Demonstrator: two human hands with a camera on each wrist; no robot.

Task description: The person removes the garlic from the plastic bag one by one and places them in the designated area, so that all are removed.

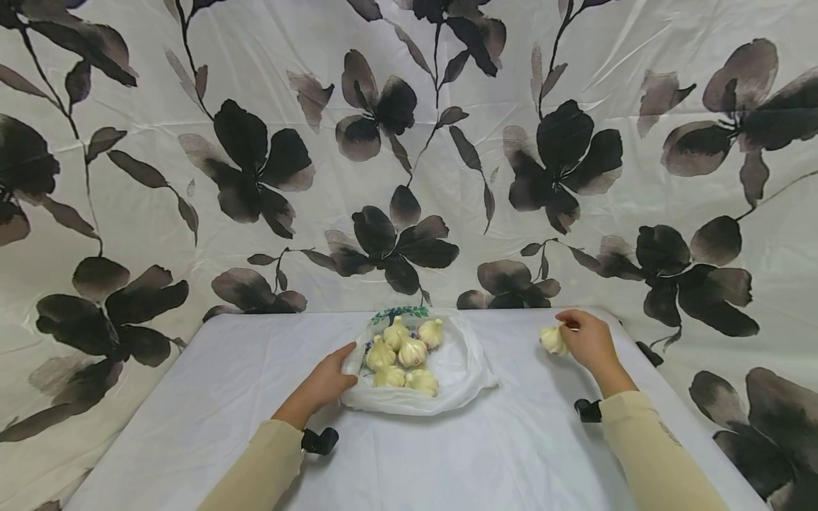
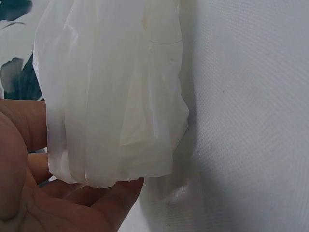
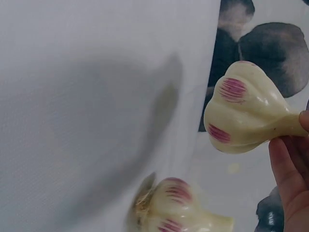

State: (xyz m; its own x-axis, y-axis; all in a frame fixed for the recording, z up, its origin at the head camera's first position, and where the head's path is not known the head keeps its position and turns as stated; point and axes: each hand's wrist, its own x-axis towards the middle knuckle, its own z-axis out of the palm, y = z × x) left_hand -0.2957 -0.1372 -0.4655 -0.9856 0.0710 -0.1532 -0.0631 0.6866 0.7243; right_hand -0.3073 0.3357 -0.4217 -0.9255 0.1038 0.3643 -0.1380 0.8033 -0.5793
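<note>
My left hand [image 1: 331, 376] is at the left side of a white plastic bag [image 1: 476, 369] with its rim rolled down, thumb and fingers round the edge. In the left wrist view the bag's folds [image 2: 116, 96] hide the fingertips. Several pale garlic bulbs [image 1: 412, 351] lie inside the bag. Off to the right, my right hand [image 1: 588, 342] pinches a garlic bulb [image 3: 246, 108] by its stem, root end down, above the table. A second garlic bulb [image 3: 178, 205], purple-streaked like the held one, stands upright on the table close by; in the head view the right hand hides it.
A white cloth covers the table [image 1: 473, 454]. Behind its far edge hangs a pale curtain [image 1: 473, 255] with dark flowers. Green and blue print [image 1: 402, 312] shows at the bag's back rim. A black wrist mount [image 1: 319, 441] is strapped at each cuff.
</note>
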